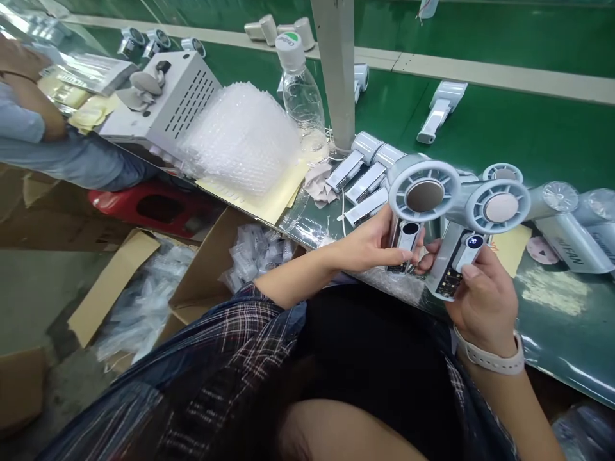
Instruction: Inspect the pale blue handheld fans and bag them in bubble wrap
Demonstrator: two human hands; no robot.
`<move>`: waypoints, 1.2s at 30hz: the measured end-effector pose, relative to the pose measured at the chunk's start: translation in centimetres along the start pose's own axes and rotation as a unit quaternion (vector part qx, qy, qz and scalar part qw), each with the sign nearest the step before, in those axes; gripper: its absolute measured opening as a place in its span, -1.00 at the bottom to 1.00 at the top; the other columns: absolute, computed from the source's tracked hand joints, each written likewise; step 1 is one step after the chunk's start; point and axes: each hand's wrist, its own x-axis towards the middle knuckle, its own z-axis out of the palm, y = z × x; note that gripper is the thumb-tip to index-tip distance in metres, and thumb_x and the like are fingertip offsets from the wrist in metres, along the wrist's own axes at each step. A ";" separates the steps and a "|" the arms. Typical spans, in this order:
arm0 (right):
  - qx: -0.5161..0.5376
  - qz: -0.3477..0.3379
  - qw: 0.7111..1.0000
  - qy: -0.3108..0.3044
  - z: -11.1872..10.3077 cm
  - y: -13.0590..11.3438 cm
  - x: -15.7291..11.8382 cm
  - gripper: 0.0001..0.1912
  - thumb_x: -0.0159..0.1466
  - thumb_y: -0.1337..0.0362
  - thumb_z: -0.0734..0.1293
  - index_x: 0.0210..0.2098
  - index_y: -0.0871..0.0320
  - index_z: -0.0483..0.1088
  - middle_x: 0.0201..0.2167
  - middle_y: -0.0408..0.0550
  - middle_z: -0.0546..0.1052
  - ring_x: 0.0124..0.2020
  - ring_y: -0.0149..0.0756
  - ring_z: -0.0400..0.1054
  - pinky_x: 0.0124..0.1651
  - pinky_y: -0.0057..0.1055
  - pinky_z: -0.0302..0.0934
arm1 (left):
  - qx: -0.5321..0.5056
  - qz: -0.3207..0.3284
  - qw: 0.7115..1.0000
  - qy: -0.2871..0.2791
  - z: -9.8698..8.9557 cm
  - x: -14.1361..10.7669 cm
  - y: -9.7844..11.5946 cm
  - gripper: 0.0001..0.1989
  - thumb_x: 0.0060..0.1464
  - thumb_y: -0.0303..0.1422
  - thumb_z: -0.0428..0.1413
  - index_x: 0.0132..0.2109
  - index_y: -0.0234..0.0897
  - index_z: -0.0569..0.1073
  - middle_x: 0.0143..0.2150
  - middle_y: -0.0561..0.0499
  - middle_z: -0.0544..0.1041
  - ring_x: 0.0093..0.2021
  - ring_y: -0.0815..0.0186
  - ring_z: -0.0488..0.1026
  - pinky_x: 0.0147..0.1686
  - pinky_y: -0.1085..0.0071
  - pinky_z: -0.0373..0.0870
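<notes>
My left hand (372, 246) is closed round the handle of a pale blue handheld fan (406, 238), its round head upright and facing me. Beside it, my right hand (487, 301) grips a second handheld fan (454, 266), whose small display is lit and reads 20. Circuit parts show at the bottom of this second fan's handle. The two fan heads are close together, and the left one partly overlaps the other. Behind my left hand, several similar fans (368, 176) lie side by side on the bench. To the right of my right hand lie more fans (571, 240).
A clear bottle (302, 96) stands by a grey post (336, 70). Left of it are bubble wrap sheets (245, 137) and a white vented box (166, 96). Cartons (202, 275) with plastic-wrapped pieces sit below the bench. Another person's arm (36, 96) is at far left.
</notes>
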 end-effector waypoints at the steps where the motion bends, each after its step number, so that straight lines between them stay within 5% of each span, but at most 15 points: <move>1: -0.004 -0.002 1.000 0.007 0.1 -0.1 0.0 -0.61 0.24 -0.01 0.56 -0.05 0.06 0.56 -0.17 0.01 0.66 -0.34 -0.12 0.55 -0.28 -0.14 0.55 | 0.000 0.004 1.000 0.005 -0.2 0.0 -0.1 -0.27 -0.06 -0.19 0.54 0.07 -0.17 0.24 -0.14 0.01 0.53 -0.17 0.23 0.56 -0.11 0.27 0.52; 7: -0.004 0.022 1.000 0.014 0.3 0.0 0.5 -0.57 0.21 0.01 0.57 -0.01 0.05 0.56 -0.10 0.03 0.65 -0.26 -0.11 0.56 -0.26 -0.19 0.53 | -0.023 0.012 1.000 0.008 -0.8 -0.2 -0.8 -0.32 0.05 -0.20 0.50 0.11 -0.15 0.24 -0.01 -0.01 0.51 -0.11 0.23 0.61 0.01 0.18 0.55; 19: 0.007 0.019 0.999 0.048 0.3 -0.3 0.1 -0.67 0.20 0.10 0.52 -0.08 0.08 0.57 -0.15 0.03 0.62 -0.29 -0.15 0.53 -0.31 -0.22 0.47 | 0.024 0.016 0.999 0.026 -1.2 0.0 -1.0 -0.28 -0.02 -0.12 0.50 0.09 -0.17 0.24 -0.09 0.00 0.52 -0.16 0.18 0.61 0.00 0.12 0.53; 26: -0.022 0.018 0.995 0.091 0.4 0.5 0.0 -0.70 0.19 0.10 0.54 -0.15 0.07 0.52 -0.33 -0.01 0.60 -0.50 -0.24 0.44 -0.51 -0.32 0.31 | 0.011 0.017 0.996 0.084 -1.6 1.0 -2.6 -0.34 0.10 0.04 0.39 0.05 -0.17 0.19 -0.25 0.14 0.47 -0.32 0.32 0.50 -0.21 0.27 0.51; 36: -0.014 0.009 0.997 0.075 0.5 0.5 0.3 -0.70 0.23 0.11 0.53 -0.09 0.04 0.51 -0.27 0.01 0.64 -0.46 -0.22 0.49 -0.46 -0.29 0.40 | 0.068 0.038 0.996 0.030 -2.3 0.4 -2.6 -0.36 0.18 0.00 0.37 0.12 -0.15 0.20 -0.22 0.08 0.55 -0.25 0.24 0.57 -0.11 0.20 0.52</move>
